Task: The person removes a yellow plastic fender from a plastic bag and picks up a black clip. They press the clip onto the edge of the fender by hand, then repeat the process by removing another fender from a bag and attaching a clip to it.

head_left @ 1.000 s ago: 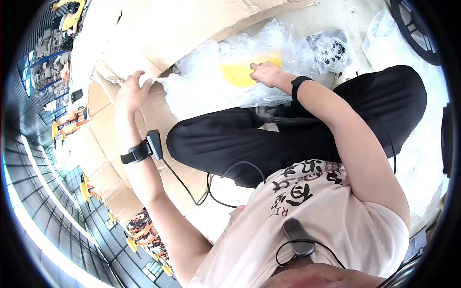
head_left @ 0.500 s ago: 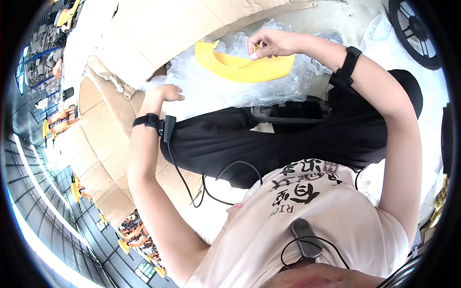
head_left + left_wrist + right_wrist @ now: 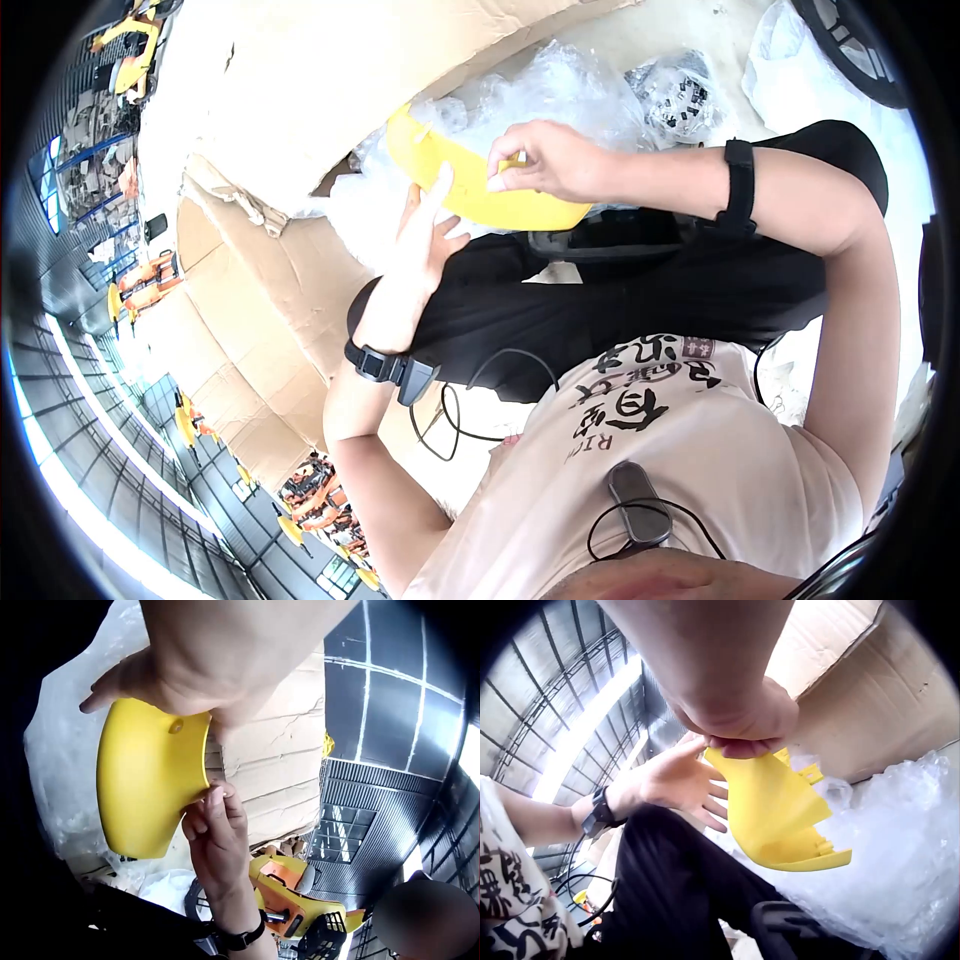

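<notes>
A curved yellow plastic cover (image 3: 540,211) is held above the person's lap, over crumpled clear plastic wrap. Thumb and fingers of my right hand (image 3: 555,160) pinch its edge near the middle; the right wrist view shows the cover (image 3: 765,802) hanging beneath that hand, with small tabs along one side. My left hand (image 3: 428,245) is at the cover's left end, palm turned toward it and fingers extended. Seen from the left wrist, the cover (image 3: 142,780) has a smooth outer face and a small hole near the left hand (image 3: 191,679).
Clear plastic wrap (image 3: 560,90) lies in front of the crossed legs, beside large cardboard (image 3: 270,290). A bagged bundle of small black parts (image 3: 690,95) and a black wheel (image 3: 860,50) are at the far right. A dark frame-like piece (image 3: 630,237) lies at the lap.
My right hand has lifted the yellow cover off the plastic wrap and brought it toward the lap. My left hand has moved right, from the cardboard to the cover's left end.
</notes>
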The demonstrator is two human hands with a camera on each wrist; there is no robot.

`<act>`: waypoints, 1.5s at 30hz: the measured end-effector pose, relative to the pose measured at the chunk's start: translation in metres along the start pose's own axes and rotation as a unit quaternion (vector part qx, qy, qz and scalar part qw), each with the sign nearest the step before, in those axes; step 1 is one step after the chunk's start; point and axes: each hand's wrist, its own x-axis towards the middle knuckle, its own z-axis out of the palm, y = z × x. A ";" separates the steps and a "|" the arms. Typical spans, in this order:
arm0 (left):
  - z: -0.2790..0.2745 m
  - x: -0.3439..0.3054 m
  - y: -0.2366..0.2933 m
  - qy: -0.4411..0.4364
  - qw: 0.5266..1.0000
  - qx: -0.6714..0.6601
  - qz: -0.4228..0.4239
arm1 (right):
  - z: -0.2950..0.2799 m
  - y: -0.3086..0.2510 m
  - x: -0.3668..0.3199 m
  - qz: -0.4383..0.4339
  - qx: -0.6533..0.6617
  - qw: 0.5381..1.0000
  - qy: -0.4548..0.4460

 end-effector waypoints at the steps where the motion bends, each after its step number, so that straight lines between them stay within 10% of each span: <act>1: 0.003 0.003 -0.004 -0.012 1.000 0.002 0.000 | 0.008 0.000 -0.005 -0.008 -0.021 1.000 0.007; 6: 0.012 0.015 -0.027 -0.056 0.996 -0.065 -0.001 | 0.011 0.001 -0.029 0.007 -0.097 0.995 0.018; 8: 0.020 0.009 -0.026 -0.063 0.996 -0.062 -0.018 | -0.029 -0.026 -0.027 0.104 0.045 0.973 -0.202; 12: 0.033 0.001 -0.019 -0.100 0.991 -0.052 -0.067 | -0.131 0.010 0.007 0.207 -0.072 0.949 -0.229; 16: 0.045 -0.005 -0.005 -0.116 0.992 -0.039 -0.005 | -0.192 0.120 0.000 0.436 -0.363 0.775 -0.277; 18: 0.049 -0.008 0.002 -0.124 0.991 -0.029 0.030 | -0.189 0.170 -0.020 0.389 -0.558 0.678 -0.278; 26: 0.055 -0.013 0.014 -0.126 0.991 -0.031 0.019 | -0.134 0.237 -0.044 0.268 -0.527 0.804 -0.052; 35: 0.059 -0.007 0.020 -0.157 0.986 -0.047 0.012 | -0.126 0.240 -0.019 0.109 -0.709 0.682 -0.143; 45: 0.059 0.000 0.021 -0.161 0.986 -0.042 0.020 | -0.124 0.262 -0.029 0.091 -0.588 0.803 0.026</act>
